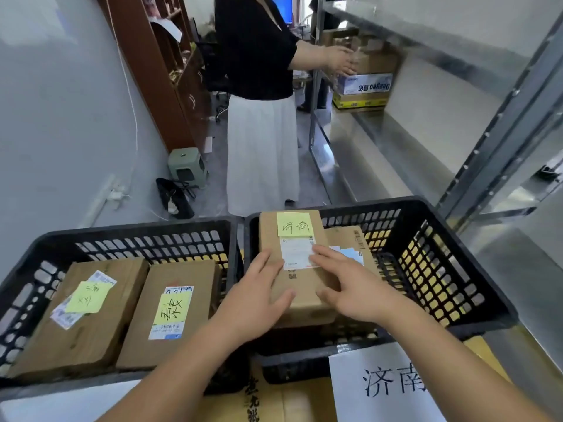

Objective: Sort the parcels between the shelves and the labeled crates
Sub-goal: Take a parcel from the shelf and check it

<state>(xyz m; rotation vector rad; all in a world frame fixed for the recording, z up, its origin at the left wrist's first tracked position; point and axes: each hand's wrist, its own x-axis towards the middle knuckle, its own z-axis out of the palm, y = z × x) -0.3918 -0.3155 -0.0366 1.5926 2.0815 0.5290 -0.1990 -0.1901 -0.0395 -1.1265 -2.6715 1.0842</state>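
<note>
Across the upper centre of the frame a second person [259, 95] in a black top and white skirt stands in the aisle, both hands reaching to stacked cardboard boxes [367, 77] on a metal shelving unit [405, 138] that fills the upper right. At upper left a brown wooden bookcase [158, 65] leans along a pale wall, with a small green stool [186, 167] and a black bag [173, 197] on the floor below it. Two black plastic crates sit side by side across the lower half: the left crate [128, 236] holds two flat brown parcels [82, 315] lying next to each other, each with a yellow handwritten note, and the right crate [441, 269] carries a white paper label [380, 388] on its near wall, its characters cut off at the right. In the right crate a brown parcel [292, 269] with a yellow note [295, 224] and a white shipping label lies on top of another parcel [350, 242], which is mostly covered. The small print on the labels is too fine to read. Both forearms enter from the bottom edge. The left hand [259, 293] lies flat on the parcel's left side, fingers straight and slightly spread, thumb along its near edge. The right hand [350, 284] rests on its right side, fingers extended over the shipping label, thumb spread toward the near edge.
</note>
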